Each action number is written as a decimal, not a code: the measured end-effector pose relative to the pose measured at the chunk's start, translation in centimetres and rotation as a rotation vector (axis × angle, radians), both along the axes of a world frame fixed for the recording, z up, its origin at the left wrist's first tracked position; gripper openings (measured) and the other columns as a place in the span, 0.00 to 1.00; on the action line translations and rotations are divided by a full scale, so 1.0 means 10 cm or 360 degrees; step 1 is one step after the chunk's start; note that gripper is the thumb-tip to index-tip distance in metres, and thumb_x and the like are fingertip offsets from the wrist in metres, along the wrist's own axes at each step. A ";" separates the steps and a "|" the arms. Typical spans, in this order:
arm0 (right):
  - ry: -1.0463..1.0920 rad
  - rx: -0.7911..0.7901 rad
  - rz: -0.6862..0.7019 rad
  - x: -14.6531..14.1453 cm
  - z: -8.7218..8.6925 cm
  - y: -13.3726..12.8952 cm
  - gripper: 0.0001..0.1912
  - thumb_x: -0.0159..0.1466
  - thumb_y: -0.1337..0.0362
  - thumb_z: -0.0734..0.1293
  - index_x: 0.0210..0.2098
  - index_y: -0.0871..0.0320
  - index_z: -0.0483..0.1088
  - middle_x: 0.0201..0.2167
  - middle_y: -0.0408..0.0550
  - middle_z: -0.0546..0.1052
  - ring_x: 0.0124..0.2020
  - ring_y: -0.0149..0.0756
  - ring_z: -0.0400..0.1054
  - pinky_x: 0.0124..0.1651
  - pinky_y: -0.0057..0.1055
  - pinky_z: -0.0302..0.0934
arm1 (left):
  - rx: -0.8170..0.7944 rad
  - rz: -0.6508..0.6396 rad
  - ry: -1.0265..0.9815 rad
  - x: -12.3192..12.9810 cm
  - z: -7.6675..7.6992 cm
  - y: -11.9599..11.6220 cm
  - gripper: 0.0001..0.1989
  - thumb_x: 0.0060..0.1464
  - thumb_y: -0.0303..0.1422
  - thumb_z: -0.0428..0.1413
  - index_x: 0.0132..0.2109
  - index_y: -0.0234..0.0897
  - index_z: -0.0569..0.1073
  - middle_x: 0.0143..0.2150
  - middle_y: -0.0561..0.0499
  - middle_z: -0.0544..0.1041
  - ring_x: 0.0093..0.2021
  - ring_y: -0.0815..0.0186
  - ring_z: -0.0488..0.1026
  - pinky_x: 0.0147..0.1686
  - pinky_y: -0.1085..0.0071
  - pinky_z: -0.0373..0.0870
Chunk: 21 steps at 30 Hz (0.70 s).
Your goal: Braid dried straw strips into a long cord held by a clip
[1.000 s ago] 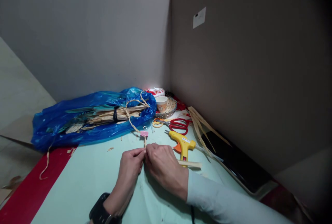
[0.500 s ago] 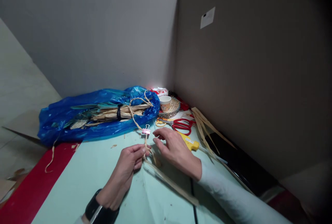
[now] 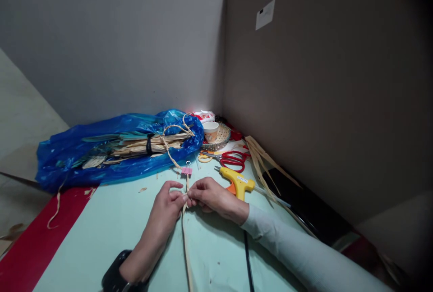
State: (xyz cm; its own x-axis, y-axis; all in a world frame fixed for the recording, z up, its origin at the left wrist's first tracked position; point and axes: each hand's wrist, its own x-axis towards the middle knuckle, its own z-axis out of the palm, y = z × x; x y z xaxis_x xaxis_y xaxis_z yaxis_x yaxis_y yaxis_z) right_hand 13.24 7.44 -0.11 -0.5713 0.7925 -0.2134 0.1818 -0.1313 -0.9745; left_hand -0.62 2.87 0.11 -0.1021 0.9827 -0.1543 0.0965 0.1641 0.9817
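Observation:
Both my hands meet at a pale, dry fibre strip [image 3: 185,242] below a pink binder clip [image 3: 186,171]. My left hand [image 3: 167,204] pinches the strip between thumb and forefinger. From the other side, my right hand [image 3: 211,196] pinches the same spot, its fingertips touching those of the left. One long end of the strip runs down toward me over the pale green table cover [image 3: 131,233]. Beyond the clip, a twisted fibre cord [image 3: 169,152] leads up onto the blue plastic bag. The exact crossing of strands is hidden by my fingers.
On the left lies the blue plastic bag [image 3: 74,148] with a tied bundle of dry strips [image 3: 157,144]. A yellow glue gun [image 3: 238,181], red-handled scissors [image 3: 233,160], a paper cup [image 3: 210,132] and a woven basket [image 3: 221,136] stand beyond my right hand. Loose strips [image 3: 259,159] lie along the right wall.
My right hand has come down and left from hovering open to pinch the strip beside my left hand. The loose end has swung from the lower right to straight toward me.

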 end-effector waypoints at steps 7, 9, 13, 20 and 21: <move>-0.0054 0.0238 -0.0181 0.05 0.00 0.01 0.07 0.54 0.70 0.66 0.20 0.62 0.69 0.17 0.40 0.69 0.20 0.25 0.56 0.24 0.23 0.48 | 0.0163 0.0125 0.0584 -0.08 0.16 -0.05 0.10 0.47 0.35 0.58 0.21 0.38 0.71 0.18 0.54 0.73 0.22 0.65 0.65 0.25 0.72 0.55; -0.0027 0.0279 -0.0229 0.05 -0.01 0.00 0.06 0.53 0.72 0.66 0.20 0.62 0.70 0.17 0.40 0.69 0.22 0.26 0.58 0.26 0.23 0.49 | 0.0273 0.0137 0.0823 -0.03 0.18 -0.11 0.10 0.50 0.34 0.56 0.23 0.39 0.71 0.20 0.53 0.74 0.24 0.64 0.67 0.28 0.71 0.57; 0.0063 0.0188 -0.0239 0.04 -0.02 -0.01 0.05 0.52 0.72 0.65 0.21 0.62 0.71 0.15 0.38 0.65 0.18 0.25 0.55 0.23 0.24 0.46 | 0.0837 0.0027 0.1633 0.16 0.06 -0.25 0.10 0.56 0.28 0.50 0.28 0.37 0.72 0.25 0.49 0.74 0.26 0.62 0.70 0.30 0.69 0.58; 0.0297 -0.0122 -0.0131 0.08 0.02 0.01 0.06 0.53 0.67 0.65 0.21 0.63 0.68 0.12 0.36 0.61 0.15 0.22 0.49 0.20 0.24 0.39 | 0.1212 -0.0246 0.2020 0.24 -0.09 -0.29 0.14 0.55 0.20 0.47 0.32 0.36 0.75 0.26 0.47 0.75 0.27 0.60 0.70 0.29 0.67 0.59; 0.0326 -0.0139 -0.0141 0.08 0.02 0.01 0.05 0.53 0.67 0.66 0.22 0.63 0.68 0.13 0.36 0.61 0.15 0.22 0.49 0.20 0.24 0.39 | 0.1161 -0.0246 0.1904 0.22 -0.05 -0.28 0.12 0.55 0.22 0.48 0.32 0.37 0.75 0.27 0.47 0.75 0.28 0.60 0.70 0.30 0.67 0.59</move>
State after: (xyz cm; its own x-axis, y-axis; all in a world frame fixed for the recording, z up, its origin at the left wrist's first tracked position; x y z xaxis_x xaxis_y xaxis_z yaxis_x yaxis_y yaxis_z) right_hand 14.05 7.55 0.07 -0.5390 0.8249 -0.1704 -0.0343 -0.2237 -0.9741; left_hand 1.53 0.07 -0.38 0.3077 0.8160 0.4893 0.8909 -0.4277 0.1530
